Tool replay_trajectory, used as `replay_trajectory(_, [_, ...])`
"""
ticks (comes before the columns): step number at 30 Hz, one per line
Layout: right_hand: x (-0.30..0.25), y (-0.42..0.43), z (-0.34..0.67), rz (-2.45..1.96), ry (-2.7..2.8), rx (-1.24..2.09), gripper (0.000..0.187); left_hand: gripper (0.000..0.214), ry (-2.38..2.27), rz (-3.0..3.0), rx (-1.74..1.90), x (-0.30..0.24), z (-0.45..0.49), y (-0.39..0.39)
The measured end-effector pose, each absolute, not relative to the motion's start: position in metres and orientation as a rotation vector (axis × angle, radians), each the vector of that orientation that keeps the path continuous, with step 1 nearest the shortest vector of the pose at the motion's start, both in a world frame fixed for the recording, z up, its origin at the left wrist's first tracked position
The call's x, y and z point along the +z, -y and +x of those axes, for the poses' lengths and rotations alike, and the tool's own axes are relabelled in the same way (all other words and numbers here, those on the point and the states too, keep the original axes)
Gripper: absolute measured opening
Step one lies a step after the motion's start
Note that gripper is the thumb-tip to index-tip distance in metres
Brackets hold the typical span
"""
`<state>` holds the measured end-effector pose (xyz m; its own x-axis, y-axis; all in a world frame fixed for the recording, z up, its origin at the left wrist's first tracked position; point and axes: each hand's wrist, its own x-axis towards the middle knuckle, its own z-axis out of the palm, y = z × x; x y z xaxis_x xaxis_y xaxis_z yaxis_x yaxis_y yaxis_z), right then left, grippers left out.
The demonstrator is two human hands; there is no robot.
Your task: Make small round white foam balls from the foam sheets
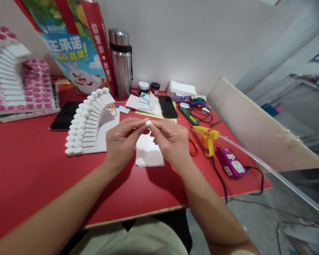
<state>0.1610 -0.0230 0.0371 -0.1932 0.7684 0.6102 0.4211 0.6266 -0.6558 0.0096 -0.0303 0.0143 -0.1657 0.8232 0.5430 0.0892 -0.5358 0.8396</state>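
Between the fingertips of my left hand and my right hand is a small folded wad of white tissue. Both hands are closed, pinching it from either side above the table. Below them lies a stack of white tissue sheets, partly covered by my fingers. To the left of my left hand stands a white curved staircase model on a flat base. Rows of white tissue puffs line its outer edge.
At right are a yellow glue gun with a long clear stick, a purple power strip, red-handled scissors and a green cutter. Behind are a phone, a steel flask and a pink-flowered model.
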Motion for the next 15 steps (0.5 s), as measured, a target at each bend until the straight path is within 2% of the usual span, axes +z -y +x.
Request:
replay_trajectory(6, [0.034, 0.016, 0.166, -0.905, 1.880, 0.480, 0.018, 0.016, -0.964, 1.338, 1.512, 0.019, -0.004, 0.022])
replay_trajectory(15, [0.034, 0.019, 0.161, -1.049, 1.776, 0.513, 0.017, 0.017, -1.029, 1.458, 1.520, 0.019, -0.004, 0.025])
